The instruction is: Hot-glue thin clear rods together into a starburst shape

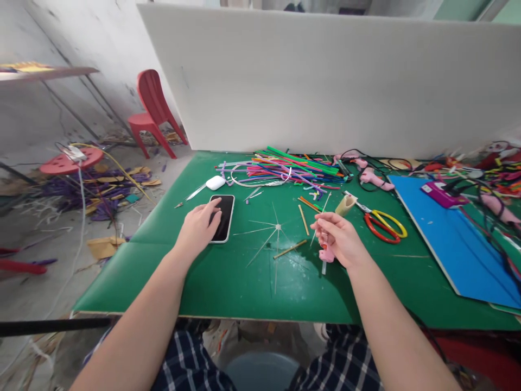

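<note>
My left hand [199, 225] rests on the dark screen of a phone [221, 231] in a pale case, fingers stretched out and apart. My right hand [337, 236] is closed around a pink glue gun [326, 254], mostly hidden by the fingers. A clear glue stick [324, 267] pokes out of its rear end. Just beyond this hand stands a short bamboo tube [345, 205]. Between both hands, thin clear strands spread like a star from a small white centre [278, 226] on the green tabletop [244, 293]. Short tan sticks [290, 249] lie beside it.
Scissors [382, 225] with red and yellow handles lie right of the tube. A blue board [443, 244] bears a purple power strip [443, 195] and cords. Colourful pipe cleaners [285, 168] are heaped at the back before a white panel [325, 81]. A white case [215, 182] sits behind the phone.
</note>
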Tool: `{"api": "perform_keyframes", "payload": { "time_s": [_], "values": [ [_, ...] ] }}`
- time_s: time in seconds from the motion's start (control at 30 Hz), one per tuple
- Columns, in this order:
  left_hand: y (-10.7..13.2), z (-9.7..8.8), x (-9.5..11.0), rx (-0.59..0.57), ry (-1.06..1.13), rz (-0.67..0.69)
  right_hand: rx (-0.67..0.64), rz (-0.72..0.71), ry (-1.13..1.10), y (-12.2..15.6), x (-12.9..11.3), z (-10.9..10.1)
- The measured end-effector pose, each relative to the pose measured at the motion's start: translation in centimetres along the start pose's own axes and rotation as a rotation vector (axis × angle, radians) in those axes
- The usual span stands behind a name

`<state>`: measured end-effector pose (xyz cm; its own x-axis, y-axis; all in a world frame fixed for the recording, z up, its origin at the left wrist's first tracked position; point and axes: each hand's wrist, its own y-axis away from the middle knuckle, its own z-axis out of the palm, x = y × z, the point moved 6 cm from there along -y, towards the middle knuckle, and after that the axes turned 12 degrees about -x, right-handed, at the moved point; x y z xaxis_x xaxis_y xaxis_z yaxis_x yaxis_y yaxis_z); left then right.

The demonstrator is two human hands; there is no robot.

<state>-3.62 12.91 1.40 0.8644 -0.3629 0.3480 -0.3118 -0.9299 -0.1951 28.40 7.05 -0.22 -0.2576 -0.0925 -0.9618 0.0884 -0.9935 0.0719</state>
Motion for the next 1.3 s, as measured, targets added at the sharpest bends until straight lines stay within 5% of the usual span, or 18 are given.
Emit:
{"api": "perform_keyframes", "payload": {
  "time_s": [0.4, 0.73, 0.87, 1.03, 1.2, 1.3],
  "values": [
    [0.1, 0.9, 0.5, -0.064, -0.128, 0.012, 0.021, 0.005, 0.027, -0.1, 0.3, -0.3],
    [0.2, 0.1, -0.6, 0.008, -0.022, -0.033, 0.057, -0.033, 0.202, -0.3, -0.3, -0.5],
    [0.5, -0.4, -0.4, 0.015, 0.038, -0.051, 0.088, -0.039, 0.637, -0.8, -0.5, -0.8],
    [1.2, -2.8, -0.4, 0.199, 0.077, -0.105, 0.172, -0.063, 1.054, -1.6, -1.3, -0.6],
    [2.2, -4.7, -0.7, 0.310, 0.101, -0.157, 0.260, -0.204, 1.389, -0.5, -3.1, 2.5],
    [2.7, -5.6, -1.2, 0.394, 0.112, -0.193, 0.108, -0.241, 1.384, 0.4, -3.1, 4.9]
  ]
}}
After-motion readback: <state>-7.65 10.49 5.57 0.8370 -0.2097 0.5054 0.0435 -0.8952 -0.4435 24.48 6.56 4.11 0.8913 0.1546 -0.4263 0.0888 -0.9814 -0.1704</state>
